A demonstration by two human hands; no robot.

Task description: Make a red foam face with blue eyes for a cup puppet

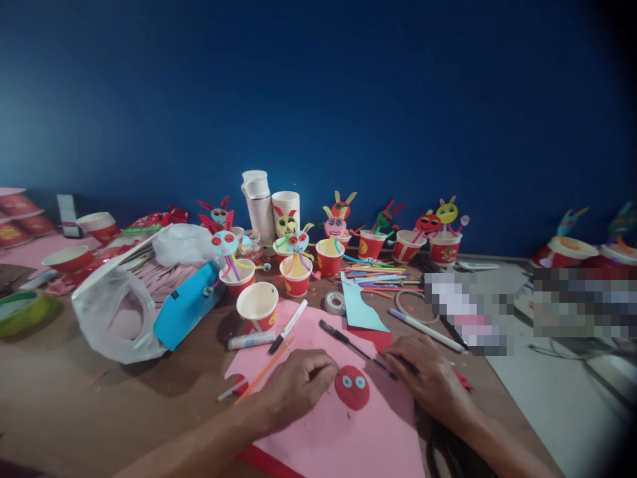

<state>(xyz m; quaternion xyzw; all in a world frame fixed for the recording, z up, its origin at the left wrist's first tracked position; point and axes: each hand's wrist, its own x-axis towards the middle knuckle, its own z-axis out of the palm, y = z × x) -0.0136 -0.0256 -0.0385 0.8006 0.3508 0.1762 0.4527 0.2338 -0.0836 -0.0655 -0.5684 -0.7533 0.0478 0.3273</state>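
Observation:
A red paper disc [352, 393] with two pale blue eyes lies on a pink sheet [368, 441]. My left hand [304, 382] is closed at the disc's left edge, thumb against the curled fingers; anything inside the grip is hidden. To the right, my right hand [425, 368] has its fingers bent together and pointing down, close to the tip of a black pen [355, 346]. What those fingers hold, if anything, does not show. Behind the hands lie a white marker with a black cap [288, 326], a light blue paper scrap [362, 305] and a tape roll [335, 303].
Paper cups with paper-faced figures, one a red cup [296, 282], stand at the back before a blue wall. A plastic bag [117, 318] and blue folder [192, 305] sit left. Several coloured sticks [375, 273], a purple-capped marker [428, 330] and an orange straw [263, 368] lie around.

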